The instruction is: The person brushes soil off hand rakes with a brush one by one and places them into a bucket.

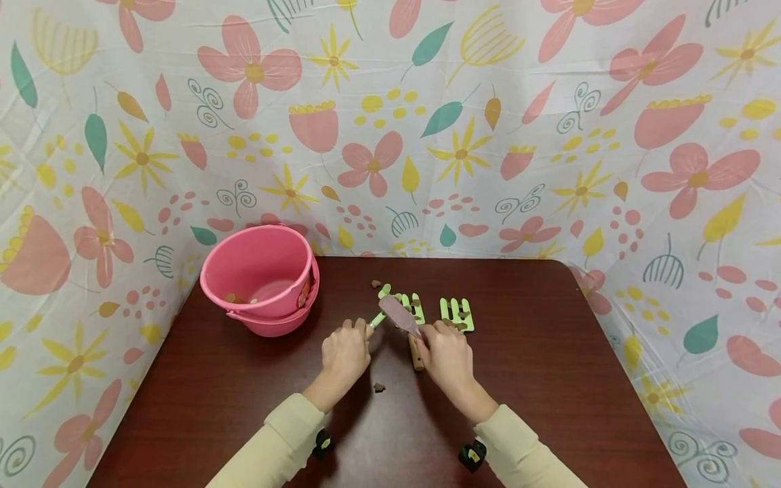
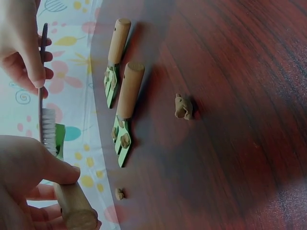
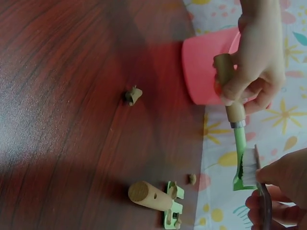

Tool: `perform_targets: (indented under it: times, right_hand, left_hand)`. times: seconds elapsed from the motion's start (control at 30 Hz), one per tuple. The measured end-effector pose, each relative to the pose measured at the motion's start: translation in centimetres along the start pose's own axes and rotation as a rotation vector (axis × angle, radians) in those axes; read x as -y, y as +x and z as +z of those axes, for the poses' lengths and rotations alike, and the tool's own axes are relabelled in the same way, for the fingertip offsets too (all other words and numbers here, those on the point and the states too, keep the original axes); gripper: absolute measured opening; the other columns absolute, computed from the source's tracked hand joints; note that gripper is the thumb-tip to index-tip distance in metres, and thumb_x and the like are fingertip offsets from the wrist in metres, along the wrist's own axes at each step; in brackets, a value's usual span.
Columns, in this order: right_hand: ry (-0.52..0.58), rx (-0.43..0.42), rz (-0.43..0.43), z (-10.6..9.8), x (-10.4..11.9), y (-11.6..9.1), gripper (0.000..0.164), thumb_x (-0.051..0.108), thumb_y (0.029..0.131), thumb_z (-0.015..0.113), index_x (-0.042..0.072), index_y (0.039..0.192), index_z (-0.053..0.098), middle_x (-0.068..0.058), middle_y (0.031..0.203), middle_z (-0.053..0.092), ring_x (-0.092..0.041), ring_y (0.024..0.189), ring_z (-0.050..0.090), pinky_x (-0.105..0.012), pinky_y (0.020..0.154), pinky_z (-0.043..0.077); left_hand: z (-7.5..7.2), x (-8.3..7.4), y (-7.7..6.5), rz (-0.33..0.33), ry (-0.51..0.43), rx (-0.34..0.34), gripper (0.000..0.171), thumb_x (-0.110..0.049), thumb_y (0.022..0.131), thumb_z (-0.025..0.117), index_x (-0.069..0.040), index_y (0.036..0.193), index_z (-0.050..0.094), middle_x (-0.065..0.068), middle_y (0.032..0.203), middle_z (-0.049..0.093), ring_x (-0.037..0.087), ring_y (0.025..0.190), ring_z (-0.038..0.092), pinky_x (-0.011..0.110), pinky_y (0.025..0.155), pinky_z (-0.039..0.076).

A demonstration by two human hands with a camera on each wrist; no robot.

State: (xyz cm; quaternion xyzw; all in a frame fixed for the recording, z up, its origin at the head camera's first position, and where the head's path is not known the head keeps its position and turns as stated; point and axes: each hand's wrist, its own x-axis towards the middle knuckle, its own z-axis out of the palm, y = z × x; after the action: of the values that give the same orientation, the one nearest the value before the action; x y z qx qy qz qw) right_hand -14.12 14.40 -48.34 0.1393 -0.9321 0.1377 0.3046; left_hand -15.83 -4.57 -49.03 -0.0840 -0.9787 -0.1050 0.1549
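Observation:
My left hand (image 1: 346,352) grips the wooden handle of a small green garden tool (image 3: 240,139); its head is partly hidden, so its exact kind is unclear. In my right hand (image 1: 448,359) is a flat-backed brush (image 1: 399,315), pinched by the handle. Its white bristles (image 3: 249,165) lie against the tool's green head, held above the table. Beyond and below the hands, two green hand forks (image 1: 456,312) (image 2: 129,91) with wooden handles lie on the table, brown clumps stuck on their tines.
Two nested pink buckets (image 1: 256,271) stand at the back left, with small bits inside the upper one. A brown clump (image 1: 379,388) lies between my forearms, and another clump (image 1: 376,284) near the back. A flowered cloth (image 1: 378,135) hangs behind the dark wooden table (image 1: 537,379).

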Motion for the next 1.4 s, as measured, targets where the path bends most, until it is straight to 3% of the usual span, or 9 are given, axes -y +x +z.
perform_targets:
  times: [0.2,0.43,0.57,0.8,1.07,1.4]
  right_hand:
    - [0.026,0.051,-0.004,-0.1,0.0,-0.1,0.021,0.019,0.070,0.078,0.010,0.089,0.072,-0.004,0.072,0.062,-0.023,0.054,0.057,-0.038,0.046,0.046]
    - [0.057,0.107,0.019,-0.5,0.2,-0.5,0.019,0.019,0.072,0.077,0.012,0.089,0.073,-0.002,0.074,0.064,-0.023,0.056,0.057,-0.040,0.058,0.043]
    - [0.070,0.123,0.042,-0.7,0.2,-0.6,0.017,0.019,0.074,0.075,0.014,0.090,0.073,-0.001,0.075,0.064,-0.023,0.058,0.057,-0.038,0.056,0.042]
    - [0.038,0.068,0.057,-0.7,0.1,-0.4,0.020,0.019,0.072,0.077,0.012,0.090,0.072,-0.001,0.073,0.061,-0.022,0.057,0.056,-0.036,0.043,0.044]
    - [-0.008,-0.016,-0.003,-0.4,0.3,0.3,0.018,0.019,0.071,0.077,0.011,0.085,0.069,-0.001,0.068,0.054,-0.020,0.058,0.053,-0.034,0.044,0.042]
    - [-0.032,-0.033,-0.025,-0.1,0.4,0.6,0.021,0.020,0.071,0.078,0.009,0.085,0.068,-0.003,0.068,0.055,-0.023,0.058,0.055,-0.037,0.046,0.045]
  left_hand:
    - [0.2,0.1,-0.1,-0.001,-0.006,0.002,0.024,-0.019,0.068,0.075,-0.009,0.080,0.056,0.007,0.069,0.054,0.028,0.059,0.059,0.042,0.045,0.045]
    - [0.4,0.3,-0.2,-0.005,-0.006,0.007,0.025,-0.019,0.068,0.075,-0.009,0.081,0.056,0.007,0.070,0.054,0.028,0.060,0.059,0.042,0.046,0.046]
    - [0.3,0.4,-0.2,-0.005,-0.008,0.010,0.025,-0.019,0.069,0.075,-0.010,0.082,0.056,0.007,0.071,0.055,0.028,0.060,0.060,0.042,0.045,0.045]
    - [0.3,0.2,-0.2,0.004,-0.015,0.009,0.024,-0.019,0.069,0.075,-0.010,0.083,0.057,0.008,0.071,0.055,0.028,0.061,0.060,0.043,0.046,0.046]
    - [0.3,-0.1,-0.2,0.013,-0.008,0.003,0.024,-0.019,0.068,0.075,-0.011,0.082,0.056,0.007,0.071,0.055,0.028,0.060,0.060,0.042,0.045,0.046]
    - [0.1,-0.2,-0.3,0.041,0.009,-0.039,0.027,-0.020,0.067,0.076,-0.010,0.082,0.057,0.007,0.071,0.055,0.027,0.059,0.059,0.042,0.044,0.046]
